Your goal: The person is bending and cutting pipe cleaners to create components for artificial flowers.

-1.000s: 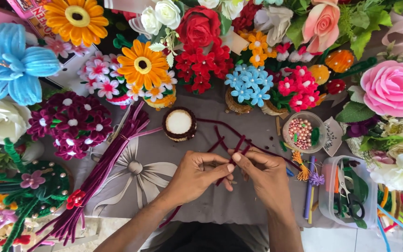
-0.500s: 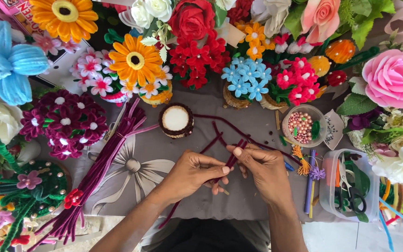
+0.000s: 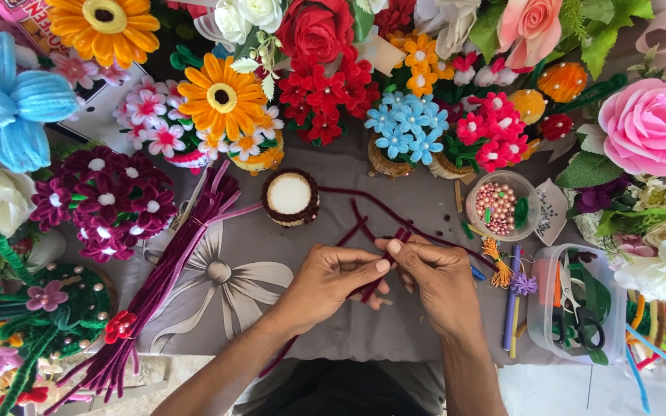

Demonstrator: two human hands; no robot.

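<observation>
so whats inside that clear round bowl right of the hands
The clear round bowl holds pink and pearly beads plus a small green piece. Whatever lies beneath the beads is covered.

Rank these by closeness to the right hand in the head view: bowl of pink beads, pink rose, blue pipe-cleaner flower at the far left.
From the right hand:
1. Bowl of pink beads, just above-right.
2. Pink rose, far right edge.
3. Blue pipe-cleaner flower, far upper left.

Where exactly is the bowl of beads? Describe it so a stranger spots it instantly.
Start at the big pink rose on the right, then move left and down. The clear round bowl sits on the grey cloth above the right hand, the only container full of pink and pearl beads.
</observation>
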